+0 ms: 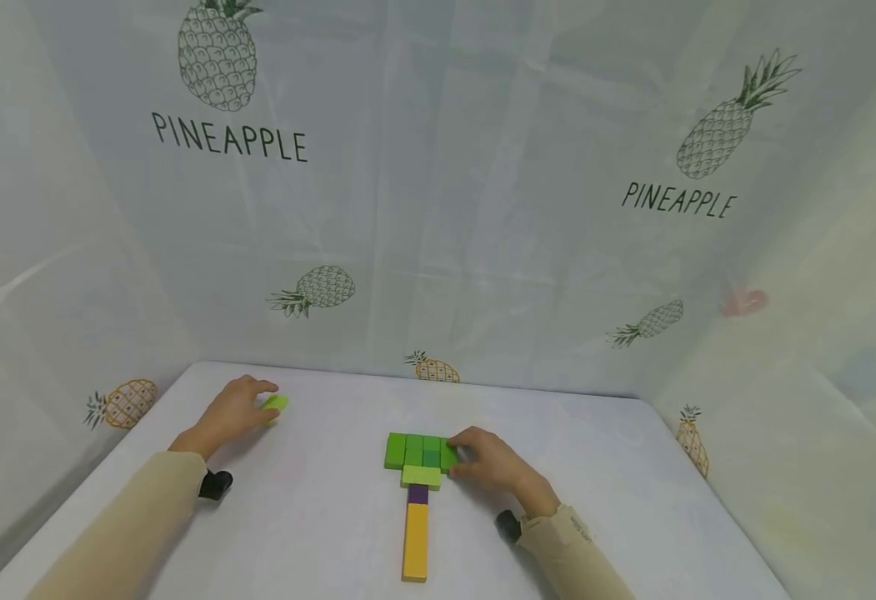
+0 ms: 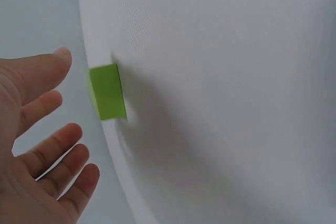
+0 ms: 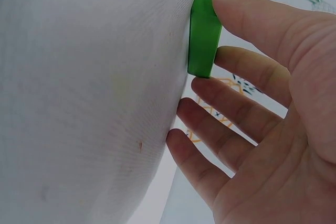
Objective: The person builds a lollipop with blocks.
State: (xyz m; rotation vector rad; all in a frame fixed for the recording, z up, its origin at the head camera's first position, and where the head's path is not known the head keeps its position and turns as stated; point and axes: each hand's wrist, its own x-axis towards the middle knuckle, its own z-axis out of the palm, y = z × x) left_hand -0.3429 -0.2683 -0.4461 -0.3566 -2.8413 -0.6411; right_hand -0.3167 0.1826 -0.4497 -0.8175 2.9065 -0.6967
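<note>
In the head view my left hand (image 1: 237,410) is at the far left of the table beside a lime-green block (image 1: 276,403). The left wrist view shows that block (image 2: 108,92) on the white surface, with a gap between it and my spread, slightly bent fingers. My right hand (image 1: 488,460) pinches the rightmost green block (image 1: 448,456) of a row between thumb and forefinger. In the right wrist view the thumb lies on this block (image 3: 203,35), and the other fingers are spread below it. Left of it are more green blocks (image 1: 413,451), side by side and touching.
Below the row lies a light-green block (image 1: 421,477), then a dark purple block (image 1: 418,494) and a long yellow-orange block (image 1: 415,542) in line. A pale curtain (image 1: 438,208) printed with pineapples surrounds the white table (image 1: 317,517).
</note>
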